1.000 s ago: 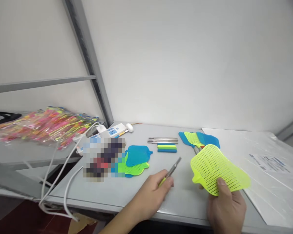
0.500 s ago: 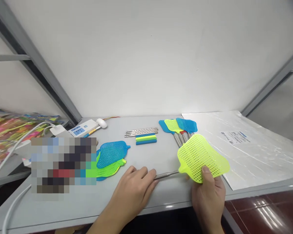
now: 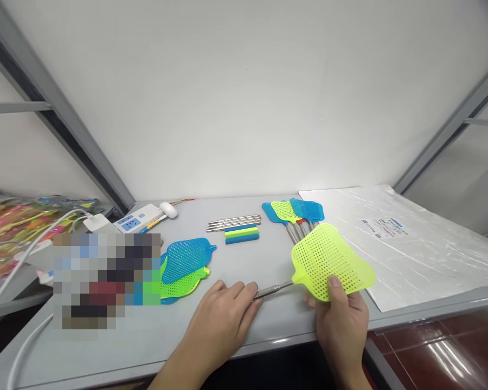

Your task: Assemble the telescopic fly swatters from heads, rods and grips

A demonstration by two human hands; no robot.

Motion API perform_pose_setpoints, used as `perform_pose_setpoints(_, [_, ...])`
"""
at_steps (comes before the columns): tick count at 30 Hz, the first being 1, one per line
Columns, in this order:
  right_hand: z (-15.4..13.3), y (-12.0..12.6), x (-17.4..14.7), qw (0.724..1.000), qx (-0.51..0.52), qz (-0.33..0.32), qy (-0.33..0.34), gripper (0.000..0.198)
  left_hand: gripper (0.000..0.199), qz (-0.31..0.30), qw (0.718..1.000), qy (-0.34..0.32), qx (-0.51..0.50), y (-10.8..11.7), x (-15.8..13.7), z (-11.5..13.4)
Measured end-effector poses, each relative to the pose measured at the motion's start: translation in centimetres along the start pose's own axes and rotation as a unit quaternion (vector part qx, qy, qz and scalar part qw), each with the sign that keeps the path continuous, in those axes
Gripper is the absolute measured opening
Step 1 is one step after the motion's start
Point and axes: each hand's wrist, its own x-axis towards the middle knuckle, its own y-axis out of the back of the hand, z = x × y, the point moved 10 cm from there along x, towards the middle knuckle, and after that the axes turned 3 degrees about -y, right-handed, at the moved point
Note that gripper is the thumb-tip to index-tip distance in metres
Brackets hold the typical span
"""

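A yellow-green fly swatter point(image 3: 329, 260) is held above the front of the table in both hands. My left hand point(image 3: 226, 317) is closed around its metal handle point(image 3: 273, 290), hiding the handle's far end. The rod runs into the neck of the perforated head. My right hand point(image 3: 341, 322) grips the head at its lower right, thumb on top and fingers behind. Left of my left hand lies a pile of blue and green swatter heads point(image 3: 189, 260). Beyond my hands are several metal rods point(image 3: 233, 223) and blue and green tubes point(image 3: 242, 235).
Several swatters with handles point(image 3: 284, 211) lie at the back right, beside a white plastic-wrapped sheet point(image 3: 431, 254). On the left are a power strip point(image 3: 136, 219), white cables and a blurred patch. Bagged colourful items point(image 3: 36, 227) lie at the far left. A wall point(image 3: 244, 108) stands behind.
The view has shifted slightly, so most things appear a little further left. Both hands keep the same hold on the fly swatter, with little visible movement.
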Motion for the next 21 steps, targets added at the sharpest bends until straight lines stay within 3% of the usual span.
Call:
perform_pose_setpoints(4, [0.7, 0.2, 0.3, 1.000, -0.012, -0.016, -0.016, 0.022, 0.018, -0.001, 1.000, 0.003, -0.001, 0.0, 0.0, -0.1])
perform_pose_setpoints(10, [2.4, -0.9, -0.1, 0.993, -0.037, -0.099, -0.049, 0.021, 0.016, 0.020, 1.000, -0.013, 0.008, 0.2, 0.1, 0.2])
perform_pose_setpoints(17, [1.1, 0.1, 0.0, 0.999, -0.021, -0.030, -0.012, 0.016, 0.018, 0.047, 0.999, -0.007, 0.003, 0.7, -0.3, 0.1])
perform_pose_setpoints(21, [1.2, 0.3, 0.1, 0.999, -0.021, -0.022, -0.018, 0.011, 0.018, 0.044, 0.999, -0.006, 0.003, 0.7, -0.3, 0.1])
